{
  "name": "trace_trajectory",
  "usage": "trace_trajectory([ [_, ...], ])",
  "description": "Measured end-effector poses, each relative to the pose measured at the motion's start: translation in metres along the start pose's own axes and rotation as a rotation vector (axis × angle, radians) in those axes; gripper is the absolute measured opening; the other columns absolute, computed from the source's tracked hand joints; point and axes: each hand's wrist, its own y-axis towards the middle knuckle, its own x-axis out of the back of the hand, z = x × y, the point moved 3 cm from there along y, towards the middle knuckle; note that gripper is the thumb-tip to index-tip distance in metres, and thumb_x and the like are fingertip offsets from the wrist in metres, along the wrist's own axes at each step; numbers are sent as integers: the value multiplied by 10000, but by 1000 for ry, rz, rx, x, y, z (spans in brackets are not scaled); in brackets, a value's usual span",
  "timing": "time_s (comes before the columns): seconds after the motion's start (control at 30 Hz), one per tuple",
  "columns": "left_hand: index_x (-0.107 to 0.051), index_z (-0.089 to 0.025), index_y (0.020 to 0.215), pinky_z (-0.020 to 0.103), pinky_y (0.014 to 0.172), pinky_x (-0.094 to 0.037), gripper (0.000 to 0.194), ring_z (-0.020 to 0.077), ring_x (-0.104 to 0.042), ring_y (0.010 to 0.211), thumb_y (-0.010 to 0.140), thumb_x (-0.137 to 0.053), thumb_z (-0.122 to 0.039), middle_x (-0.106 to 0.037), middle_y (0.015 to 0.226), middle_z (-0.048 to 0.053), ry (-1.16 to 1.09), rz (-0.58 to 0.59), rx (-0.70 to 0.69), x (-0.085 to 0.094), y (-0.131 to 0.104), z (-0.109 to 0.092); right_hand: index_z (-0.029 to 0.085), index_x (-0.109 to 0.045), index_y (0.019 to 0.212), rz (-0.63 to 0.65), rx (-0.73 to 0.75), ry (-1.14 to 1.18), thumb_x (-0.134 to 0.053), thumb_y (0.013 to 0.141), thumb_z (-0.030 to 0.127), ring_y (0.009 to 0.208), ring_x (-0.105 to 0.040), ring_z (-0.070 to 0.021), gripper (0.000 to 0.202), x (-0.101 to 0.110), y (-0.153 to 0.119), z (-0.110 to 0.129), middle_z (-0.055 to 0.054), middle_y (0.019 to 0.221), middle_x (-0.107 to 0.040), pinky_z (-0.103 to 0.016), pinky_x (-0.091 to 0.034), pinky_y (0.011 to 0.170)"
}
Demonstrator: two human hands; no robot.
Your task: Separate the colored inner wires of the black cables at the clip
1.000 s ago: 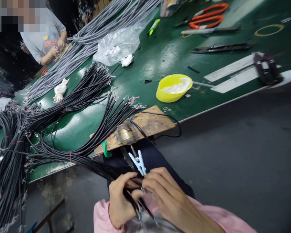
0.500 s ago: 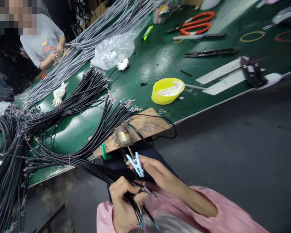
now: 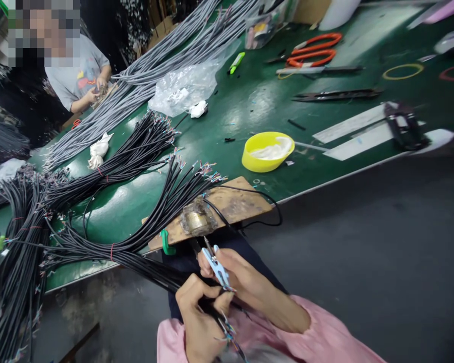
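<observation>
My left hand [image 3: 202,312] is closed round the black cables [image 3: 147,264], whose stripped ends show coloured wires [image 3: 229,330] below the fingers. In my right hand [image 3: 242,275] is a light blue clip tool [image 3: 216,267], held between thumb and fingers. Its lower end is at the wire ends by my left thumb; whether it grips a wire is too small to tell. Just above stands a wooden board [image 3: 242,201] with a brown-crusted metal pot [image 3: 197,219] on it. A green clamp [image 3: 167,242] sits at the board's left edge.
Black cable bundles [image 3: 22,242] cover the left side of the green table [image 3: 257,111]. A yellow bowl [image 3: 268,152] with white material stands behind the board. Orange-handled scissors [image 3: 314,50] and cutters lie farther back. A person [image 3: 77,75] works at the far left.
The blue clip tool has turned and moved down to the wires at my left thumb, and its arms look closer together. The whole view has shifted slightly.
</observation>
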Motion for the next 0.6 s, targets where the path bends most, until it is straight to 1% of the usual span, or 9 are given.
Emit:
trace_trajectory([
  [0.07, -454, -129, 551, 187, 463, -326, 415, 75, -421, 483, 842, -629, -368, -455, 520, -18, -8, 10, 4, 0, 0, 0, 118, -616, 631, 15, -14, 2, -749, 591, 642, 552, -463, -100, 542, 4, 1, -2, -19, 604, -525, -216, -377, 526],
  [0.13, -462, -128, 559, 186, 470, -334, 408, 75, -432, 490, 850, -622, -365, -474, 527, -14, -15, 18, 5, 0, -1, 0, 126, -631, 643, 6, -7, -1, -733, 601, 659, 540, -471, -107, 545, 11, 3, -4, -19, 587, -531, -237, -417, 568],
  [0.23, -483, -127, 560, 196, 459, -326, 392, 77, -428, 476, 850, -624, -349, -475, 509, -11, -17, 12, -8, 1, -3, 1, 142, -646, 667, -4, 25, -12, -677, 640, 697, 578, -508, -139, 556, 27, 2, -5, -39, 612, -569, -281, -450, 620],
  [0.3, -527, -125, 568, 203, 454, -337, 360, 81, -444, 464, 838, -643, -332, -505, 503, -2, -58, 30, -26, 3, -4, 3, 148, -667, 712, -18, 61, -49, -651, 676, 695, 632, -528, -152, 548, 39, -3, -5, -54, 662, -595, -281, -443, 624],
  [0.37, -610, -126, 619, 202, 486, -402, 289, 97, -521, 503, 821, -670, -323, -588, 557, 27, -139, 110, -51, 5, -2, 8, 150, -679, 754, -67, 97, -135, -668, 702, 645, 658, -525, -144, 498, 49, -10, -3, -49, 686, -600, -268, -431, 636],
  [0.4, -654, -130, 659, 207, 526, -445, 265, 114, -570, 555, 810, -682, -346, -631, 612, 49, -184, 156, -66, 7, -1, 11, 147, -676, 755, -97, 111, -199, -682, 705, 621, 655, -518, -138, 477, 52, -15, -2, -44, 683, -596, -263, -425, 637],
  [0.47, -713, -141, 727, 209, 571, -487, 297, 135, -616, 616, 783, -685, -431, -667, 677, 82, -289, 249, -80, 12, 4, 20, 137, -649, 715, -143, 127, -364, -686, 706, 610, 634, -501, -131, 474, 54, -23, 2, -35, 657, -577, -259, -414, 624],
  [0.53, -730, -140, 743, 187, 517, -461, 378, 115, -586, 546, 779, -643, -506, -649, 622, 85, -411, 340, -50, 18, 8, 30, 131, -605, 654, -122, 126, -534, -650, 721, 635, 604, -484, -129, 510, 50, -29, 3, -30, 630, -551, -261, -405, 600],
  [0.6, -728, -134, 756, 175, 467, -416, 401, 94, -528, 479, 783, -629, -522, -612, 552, 74, -500, 421, -12, 23, 11, 37, 131, -580, 622, -47, 130, -668, -602, 754, 643, 578, -475, -127, 530, 43, -33, 2, -28, 613, -530, -257, -400, 570],
])
